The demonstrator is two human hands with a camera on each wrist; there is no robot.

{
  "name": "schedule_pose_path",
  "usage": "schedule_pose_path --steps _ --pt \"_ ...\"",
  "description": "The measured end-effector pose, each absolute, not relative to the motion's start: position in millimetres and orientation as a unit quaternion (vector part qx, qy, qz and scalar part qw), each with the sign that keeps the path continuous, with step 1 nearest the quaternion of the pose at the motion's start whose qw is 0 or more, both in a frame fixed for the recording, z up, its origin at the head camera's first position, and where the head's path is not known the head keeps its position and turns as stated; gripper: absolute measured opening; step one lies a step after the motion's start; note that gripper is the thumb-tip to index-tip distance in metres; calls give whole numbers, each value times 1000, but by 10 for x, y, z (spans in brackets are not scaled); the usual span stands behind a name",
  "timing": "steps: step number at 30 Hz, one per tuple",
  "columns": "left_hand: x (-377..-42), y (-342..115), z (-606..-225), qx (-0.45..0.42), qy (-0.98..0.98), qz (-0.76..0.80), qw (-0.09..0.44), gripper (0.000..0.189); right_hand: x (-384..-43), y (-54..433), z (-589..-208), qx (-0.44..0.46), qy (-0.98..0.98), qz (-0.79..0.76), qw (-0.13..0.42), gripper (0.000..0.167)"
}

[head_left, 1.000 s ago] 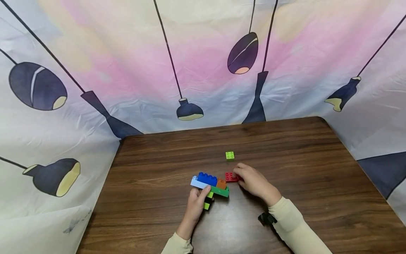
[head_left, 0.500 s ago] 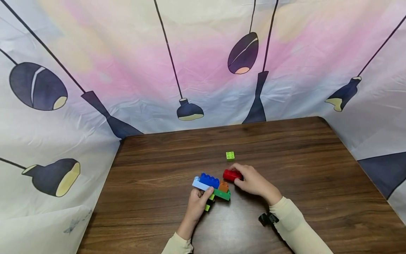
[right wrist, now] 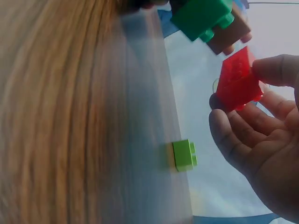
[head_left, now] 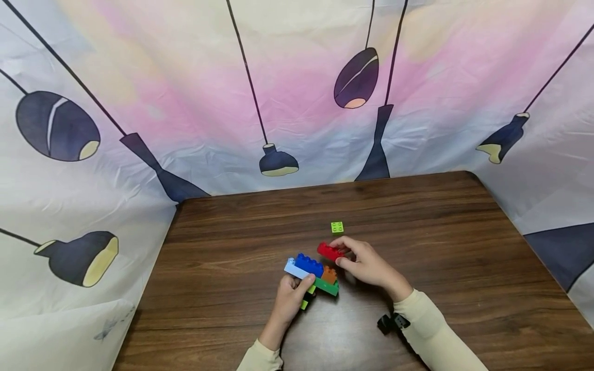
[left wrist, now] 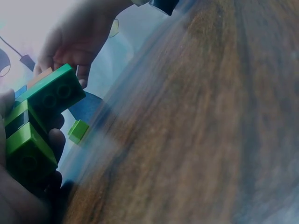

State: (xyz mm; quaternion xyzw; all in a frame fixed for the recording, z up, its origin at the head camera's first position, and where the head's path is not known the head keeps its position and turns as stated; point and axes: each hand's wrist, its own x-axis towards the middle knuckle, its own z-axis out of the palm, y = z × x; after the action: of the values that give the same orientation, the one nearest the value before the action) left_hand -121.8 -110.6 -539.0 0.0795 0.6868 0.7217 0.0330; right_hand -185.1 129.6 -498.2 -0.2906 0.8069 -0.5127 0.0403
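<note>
My left hand [head_left: 289, 300] grips a built-up stack of toy bricks, thumb against its near side. On its top sit a blue brick [head_left: 308, 264] and an orange brick [head_left: 329, 274]. Below them run a light blue brick [head_left: 298, 271] and a green brick [head_left: 327, 286]; lime and black bricks show under these, partly hidden by the fingers. My right hand [head_left: 371, 264] pinches a red brick [right wrist: 238, 81] between thumb and fingers. It is raised just beyond the orange end of the stack, with studs upward in the head view.
A lime green four-stud brick [head_left: 336, 227] lies on the brown wooden table [head_left: 223, 232], beyond both hands. Behind the table hangs a cloth [head_left: 306, 118] printed with lamps. A black strap device [head_left: 393, 323] sits at my right wrist.
My right hand has picked the red brick up off the table, turned it over and brought it left toward the stack. The left hand has shifted slightly right with the stack.
</note>
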Motion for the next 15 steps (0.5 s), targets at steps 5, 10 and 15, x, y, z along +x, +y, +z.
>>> schedule_pose_path --steps 5,10,15 --pt "-1214 -1106 -5379 77 691 717 41 21 -1818 1244 -4956 -305 780 -544 51 29" --pt "-1216 -1106 -5382 61 693 717 51 28 -1782 1199 -4946 -310 772 -551 61 27" --pt "-1218 -1113 -5385 55 695 715 62 29 -1751 1172 -4938 -314 775 -545 61 28"
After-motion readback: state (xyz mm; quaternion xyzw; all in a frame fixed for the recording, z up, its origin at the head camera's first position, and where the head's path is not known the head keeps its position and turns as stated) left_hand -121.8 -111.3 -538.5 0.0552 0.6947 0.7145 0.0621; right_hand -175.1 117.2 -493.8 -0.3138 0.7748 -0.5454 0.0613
